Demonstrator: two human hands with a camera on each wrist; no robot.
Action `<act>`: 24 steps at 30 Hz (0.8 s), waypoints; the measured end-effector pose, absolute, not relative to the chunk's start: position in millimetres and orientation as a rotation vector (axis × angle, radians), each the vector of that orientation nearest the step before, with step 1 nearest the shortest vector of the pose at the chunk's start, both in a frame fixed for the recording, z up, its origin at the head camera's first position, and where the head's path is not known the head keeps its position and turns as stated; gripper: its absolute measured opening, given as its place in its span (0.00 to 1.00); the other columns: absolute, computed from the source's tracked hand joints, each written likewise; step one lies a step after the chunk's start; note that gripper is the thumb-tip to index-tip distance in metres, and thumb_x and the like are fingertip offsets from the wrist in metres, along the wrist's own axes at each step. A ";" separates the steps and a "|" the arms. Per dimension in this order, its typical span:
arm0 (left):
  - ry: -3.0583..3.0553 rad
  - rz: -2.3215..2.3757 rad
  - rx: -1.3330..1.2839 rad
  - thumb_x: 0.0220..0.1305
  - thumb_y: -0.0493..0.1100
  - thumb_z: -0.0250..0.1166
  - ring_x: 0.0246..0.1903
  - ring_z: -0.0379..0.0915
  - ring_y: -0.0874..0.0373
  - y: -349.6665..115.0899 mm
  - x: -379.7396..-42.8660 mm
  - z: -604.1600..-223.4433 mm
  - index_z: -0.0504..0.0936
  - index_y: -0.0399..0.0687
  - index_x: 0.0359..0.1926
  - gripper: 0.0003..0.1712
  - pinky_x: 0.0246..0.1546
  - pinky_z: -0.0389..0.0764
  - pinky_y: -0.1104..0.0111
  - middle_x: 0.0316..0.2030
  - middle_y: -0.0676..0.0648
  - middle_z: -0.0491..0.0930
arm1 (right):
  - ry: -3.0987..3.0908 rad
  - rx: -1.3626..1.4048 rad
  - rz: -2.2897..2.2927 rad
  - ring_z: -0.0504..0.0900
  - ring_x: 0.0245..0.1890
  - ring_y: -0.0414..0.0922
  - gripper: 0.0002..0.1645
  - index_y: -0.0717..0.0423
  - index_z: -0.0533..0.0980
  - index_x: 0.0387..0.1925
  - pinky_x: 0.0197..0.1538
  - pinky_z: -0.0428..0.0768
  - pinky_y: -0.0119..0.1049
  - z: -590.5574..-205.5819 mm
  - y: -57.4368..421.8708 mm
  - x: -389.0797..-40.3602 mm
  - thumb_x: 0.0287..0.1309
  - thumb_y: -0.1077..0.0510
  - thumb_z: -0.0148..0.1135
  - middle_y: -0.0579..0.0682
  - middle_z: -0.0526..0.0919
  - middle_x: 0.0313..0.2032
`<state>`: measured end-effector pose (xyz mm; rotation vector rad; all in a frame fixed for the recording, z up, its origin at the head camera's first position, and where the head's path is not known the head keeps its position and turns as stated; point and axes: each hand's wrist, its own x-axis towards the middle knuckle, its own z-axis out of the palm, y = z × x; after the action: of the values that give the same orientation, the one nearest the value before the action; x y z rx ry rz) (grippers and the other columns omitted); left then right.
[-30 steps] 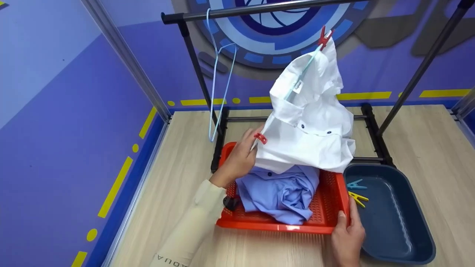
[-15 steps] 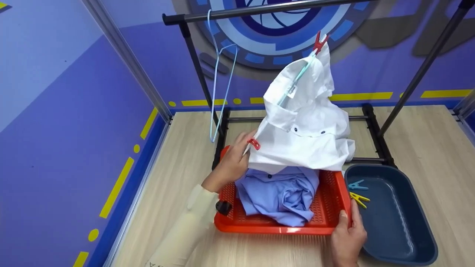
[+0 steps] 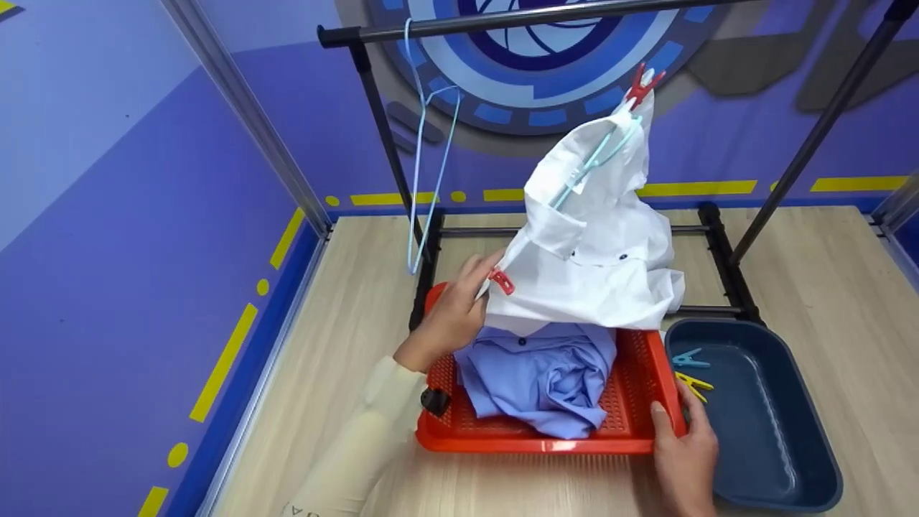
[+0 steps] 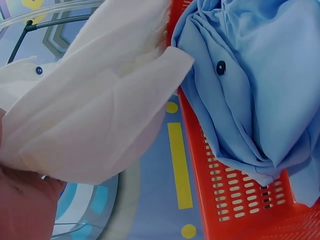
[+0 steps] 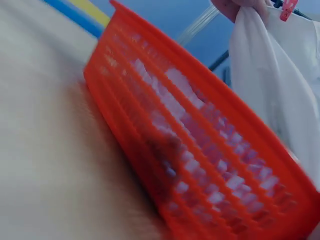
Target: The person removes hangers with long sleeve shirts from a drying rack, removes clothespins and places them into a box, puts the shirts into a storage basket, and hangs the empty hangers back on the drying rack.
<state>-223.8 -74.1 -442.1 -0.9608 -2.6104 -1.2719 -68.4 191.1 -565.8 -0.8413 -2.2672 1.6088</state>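
Note:
My left hand (image 3: 454, 312) grips the shoulder end of a white shirt (image 3: 596, 287), beside a red clothespin (image 3: 502, 281). The shirt is on a light-blue hanger (image 3: 578, 179), and a second red clothespin (image 3: 644, 87) pinches its far shoulder. In the left wrist view, white cloth (image 4: 100, 120) hangs from the hand. My right hand (image 3: 688, 456) holds the right side of a red basket (image 3: 546, 446) near its front corner, thumb over the rim. Inside the basket lies a crumpled light-blue shirt (image 3: 546, 380), partly beneath the white one. The right wrist view shows the basket's slotted wall (image 5: 180, 135).
Behind the basket stands a black clothes rack (image 3: 373, 115); a blue hanger (image 3: 418, 158) hangs at its left end. To the right sits a dark basin (image 3: 754, 416) with a blue clothespin (image 3: 691, 358) and a yellow clothespin (image 3: 693, 384).
The white shirt dipped left and swung slightly back right; its hanger has turned so the hook shows. My right hand shifted slightly right along with the basket's corner.

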 end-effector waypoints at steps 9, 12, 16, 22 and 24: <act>-2.634 -1.263 -0.955 0.66 0.30 0.48 0.47 0.72 0.52 -73.0 -224.1 -442.5 0.63 0.51 0.71 0.32 0.54 0.76 0.60 0.50 0.43 0.70 | -2.690 -0.613 1.415 0.74 0.55 0.62 0.40 0.58 0.55 0.72 0.56 0.76 0.58 -558.1 219.8 -96.9 0.63 0.54 0.60 0.66 0.67 0.64; -2.638 -1.268 -0.957 0.68 0.32 0.48 0.48 0.72 0.53 -72.4 -224.0 -442.0 0.63 0.51 0.71 0.31 0.55 0.76 0.60 0.50 0.43 0.71 | -2.740 -0.528 1.374 0.75 0.54 0.63 0.40 0.60 0.55 0.72 0.54 0.77 0.58 -557.0 225.2 -106.0 0.63 0.55 0.59 0.68 0.67 0.64; -2.640 -1.272 -0.963 0.68 0.33 0.49 0.49 0.72 0.53 -71.8 -223.9 -441.5 0.63 0.53 0.71 0.31 0.55 0.76 0.60 0.52 0.44 0.71 | -2.780 -0.384 1.316 0.76 0.52 0.65 0.41 0.61 0.51 0.73 0.50 0.79 0.59 -555.9 230.2 -113.5 0.63 0.61 0.57 0.70 0.67 0.63; -2.644 -1.245 -0.973 0.67 0.32 0.48 0.48 0.72 0.54 -71.4 -224.8 -442.3 0.63 0.53 0.71 0.31 0.54 0.76 0.60 0.52 0.44 0.71 | -2.763 -0.113 1.308 0.72 0.57 0.67 0.47 0.53 0.41 0.76 0.55 0.73 0.62 -558.9 231.6 -116.6 0.63 0.71 0.51 0.69 0.62 0.67; -2.644 -1.234 -0.972 0.67 0.32 0.48 0.48 0.73 0.54 -72.1 -225.0 -442.6 0.63 0.53 0.71 0.32 0.54 0.76 0.60 0.52 0.44 0.71 | -2.727 -0.060 1.307 0.72 0.58 0.67 0.47 0.53 0.41 0.76 0.56 0.72 0.62 -560.4 230.9 -117.2 0.63 0.73 0.50 0.69 0.61 0.67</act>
<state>-225.0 -72.1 -442.6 -0.9715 -2.6436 -1.2339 -117.2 230.9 -560.4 -0.0600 -2.7268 1.3074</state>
